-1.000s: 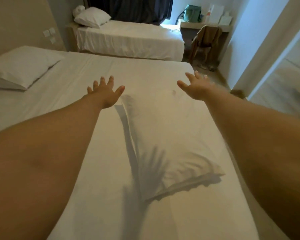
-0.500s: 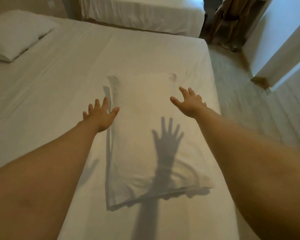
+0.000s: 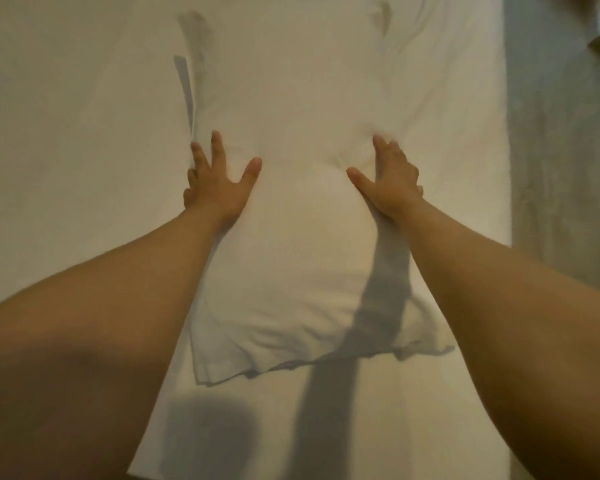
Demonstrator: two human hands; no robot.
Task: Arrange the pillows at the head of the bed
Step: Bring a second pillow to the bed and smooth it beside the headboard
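While the near, open end of the pillow (image 3: 291,265) is seen lying bunched toward the viewer on the bed (image 3: 66,116), two bare forearms are stretched over it from the near side. One pillow is counted, one bed sheet, two hands; no second pillow is shown. Further along the pillow, the left hand (image 3: 219,181) is laid at its left edge with fingers spread and mostly straight, thumb angled inward onto the top face; some fingers look dropped over the side seam, so it cannot be told whether the edge is gripped or only pressed. Opposite it, on the pillow's right half, the right hand (image 3: 388,181) is pressed flat into the stuffing, fingers extended, thumb out, fabric dimpled around it; nothing is clasped. Beyond the hands, the far end of the pillow is seen creased, with two corners near the top of the frame. Right of the pillow, the mattress edge and a strip of floor (image 3: 561,202) are visible.

Risk, as judged: the pillow lies close to that right edge, so a push biased rightward could send it off onto the floor. With flat palms and no firm hold, the slack case could be slid over the filling and left wrinkled or skewed
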